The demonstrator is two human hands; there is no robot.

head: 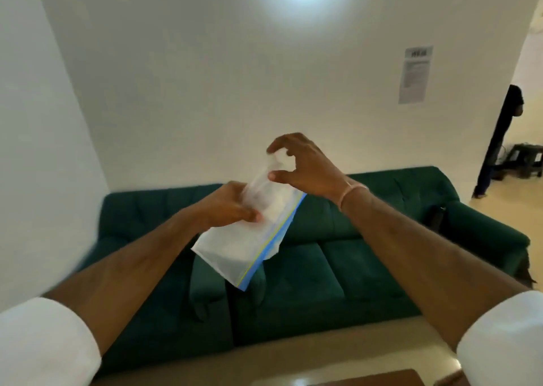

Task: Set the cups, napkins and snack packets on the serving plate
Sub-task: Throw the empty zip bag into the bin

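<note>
I hold a clear zip bag [249, 247] with a blue and yellow seal strip up in the air in front of me, above a green sofa. My left hand [227, 208] grips the bag's middle from the left. My right hand [299, 165] pinches the bag's upper end between thumb and fingers. Something white and soft lies inside the bag; I cannot tell what it is. The image is blurred around the hands. No cups, snack packets or serving plate are in view.
A dark green sofa [338, 268] runs along the white wall ahead. A brown table corner [382, 379] shows at the bottom edge. At the right, a person [499, 138] stands in a doorway near a dark stool [526, 159]. A paper notice [415, 74] hangs on the wall.
</note>
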